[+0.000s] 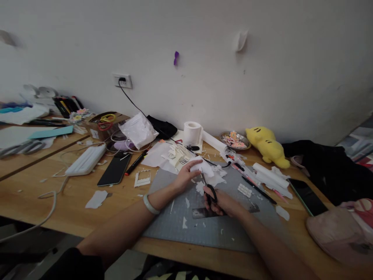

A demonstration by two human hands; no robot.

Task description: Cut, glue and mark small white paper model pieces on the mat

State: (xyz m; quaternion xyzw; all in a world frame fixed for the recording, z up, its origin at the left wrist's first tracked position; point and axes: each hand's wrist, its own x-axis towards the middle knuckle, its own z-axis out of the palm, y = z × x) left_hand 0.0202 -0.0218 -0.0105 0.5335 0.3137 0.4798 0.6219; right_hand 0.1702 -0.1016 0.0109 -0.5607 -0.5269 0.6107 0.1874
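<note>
My left hand (188, 174) pinches a piece of white paper (205, 167) above the grey cutting mat (166, 217). In my right hand (220, 201) is a pair of black-handled scissors (212, 191), its fingers wrapped through the handles. The blades point up and away, at the edge of the paper. Whether they are cutting it I cannot tell. Beneath my right hand lies a metal ruler (204, 213) on the mat. White paper scraps (184, 223) are scattered around both hands. Beyond my left hand sit cream-coloured cut-outs (175, 153) on white sheets.
A toilet roll (192, 133) stands by the wall. Rightward are a dish (235, 140) of small decorations, a yellow plush toy (266, 146), a black pen (258, 189) and a phone (308, 197). On the left lie another phone (114, 169), a white power strip (86, 160) and a marker (136, 162).
</note>
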